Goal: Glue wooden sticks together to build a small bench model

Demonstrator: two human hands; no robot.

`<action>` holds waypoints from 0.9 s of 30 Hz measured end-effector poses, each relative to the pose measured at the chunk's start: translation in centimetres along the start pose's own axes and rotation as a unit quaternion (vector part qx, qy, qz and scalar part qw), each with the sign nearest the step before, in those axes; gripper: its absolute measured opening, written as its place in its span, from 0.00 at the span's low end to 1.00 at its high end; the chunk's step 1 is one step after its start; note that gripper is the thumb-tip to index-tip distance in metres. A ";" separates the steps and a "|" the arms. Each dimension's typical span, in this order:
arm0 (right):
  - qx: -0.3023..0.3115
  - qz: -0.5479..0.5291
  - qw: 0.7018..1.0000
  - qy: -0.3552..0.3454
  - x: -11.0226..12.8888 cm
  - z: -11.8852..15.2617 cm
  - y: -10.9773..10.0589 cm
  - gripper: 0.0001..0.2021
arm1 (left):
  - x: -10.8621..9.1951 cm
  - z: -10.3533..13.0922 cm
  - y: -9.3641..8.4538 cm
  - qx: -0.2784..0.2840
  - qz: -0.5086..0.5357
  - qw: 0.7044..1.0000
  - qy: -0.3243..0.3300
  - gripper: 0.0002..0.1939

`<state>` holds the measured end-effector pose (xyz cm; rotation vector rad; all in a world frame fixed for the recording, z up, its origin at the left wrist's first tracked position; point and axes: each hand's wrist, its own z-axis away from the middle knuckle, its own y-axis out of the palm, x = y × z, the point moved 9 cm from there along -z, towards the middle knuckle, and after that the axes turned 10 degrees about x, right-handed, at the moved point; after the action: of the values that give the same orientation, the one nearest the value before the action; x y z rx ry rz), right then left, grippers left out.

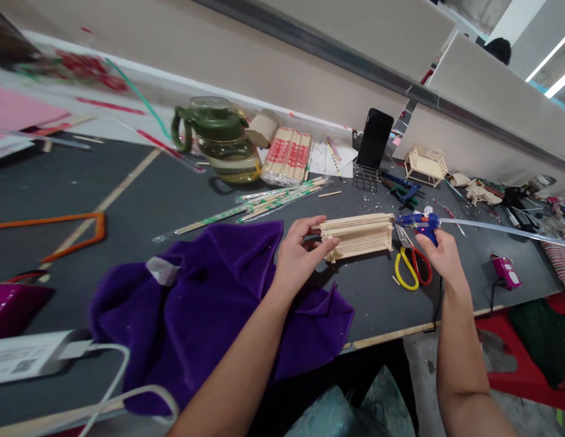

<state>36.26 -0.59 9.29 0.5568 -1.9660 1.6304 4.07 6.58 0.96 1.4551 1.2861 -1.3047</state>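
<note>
Head view: the fingers of the left hand (304,249) grip the left end of the stick box (357,237), which lies on its side near the middle of the counter (377,309), and they cover that end in part. The right hand (441,254) has its fingers closed around the handle of the blue glue gun (425,224), hiding most of the grip. The gun's nozzle is at the box's right end, but whether it touches is too small to tell. Just below, the blade tips of the scissors (406,240) are hard to make out, and the left forearm hides part of the purple cloth (204,297). At the far left, the red and green scraps (91,70) are blurred; the orange frame (100,227) and the white block (30,357) are cut off by the left edge. The counter is dark grey, crossed by a pale seam (113,194) and sprinkled with crumbs on the right. A pale partition (282,67) with a grey rail (318,45) backs it. Beyond, only the top of a person's head (498,50) shows; a red stool (510,355) stands near right.
</note>
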 end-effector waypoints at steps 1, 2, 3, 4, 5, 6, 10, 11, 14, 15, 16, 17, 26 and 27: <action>-0.002 0.001 1.000 0.001 0.0 0.0 0.0 0.19 | 0.0 0.0 0.0 -0.001 -0.001 1.000 0.000 0.27; -0.003 0.002 1.000 0.001 0.1 0.0 0.0 0.19 | -0.1 0.0 0.0 -0.001 -0.003 1.000 0.000 0.27; -0.003 0.002 1.000 0.000 0.1 0.0 0.1 0.19 | -0.1 0.0 0.0 -0.002 -0.003 1.000 0.001 0.27; -0.002 0.001 1.000 -0.001 0.2 -0.1 0.1 0.19 | -0.1 0.0 0.0 -0.002 -0.003 1.000 0.002 0.27; 0.000 0.000 1.000 -0.003 0.3 -0.1 0.2 0.19 | -0.2 0.0 0.0 -0.003 -0.003 1.000 0.002 0.27; 0.002 -0.003 1.000 -0.004 0.3 -0.1 0.3 0.19 | -0.1 0.0 0.0 -0.002 -0.002 1.000 0.002 0.27; 0.004 -0.007 1.000 -0.002 0.2 -0.2 0.3 0.19 | 0.0 0.0 0.0 0.001 0.000 1.000 0.002 0.27; 0.001 -0.006 1.000 0.000 0.1 -0.1 0.2 0.19 | 0.0 0.0 0.1 0.001 0.000 1.000 0.003 0.27; 0.000 -0.011 1.000 0.004 -0.1 0.0 -0.1 0.18 | -0.1 0.0 0.0 0.000 -0.003 1.000 0.006 0.27; 0.003 -0.017 1.000 0.006 -0.2 0.0 -0.1 0.18 | -0.2 0.0 0.0 -0.001 -0.004 1.000 0.007 0.27; 0.005 -0.025 1.000 0.009 -0.3 0.1 -0.1 0.18 | -0.3 0.0 0.0 -0.001 -0.005 1.000 0.006 0.26; 0.006 -0.033 0.999 0.012 -0.3 0.1 0.0 0.18 | -0.3 0.0 0.0 -0.001 -0.005 1.000 0.006 0.26; 0.022 -0.065 0.998 0.008 1.0 -0.1 1.1 0.17 | -0.6 0.1 0.0 0.001 -0.001 1.000 0.009 0.26; 0.028 -0.068 0.997 0.008 1.0 -0.1 1.3 0.17 | -0.6 0.1 0.0 0.002 0.001 1.000 0.009 0.26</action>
<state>34.68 -0.19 8.97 0.6819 -1.8340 1.6039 4.08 6.40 1.53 1.4734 1.2949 -1.2964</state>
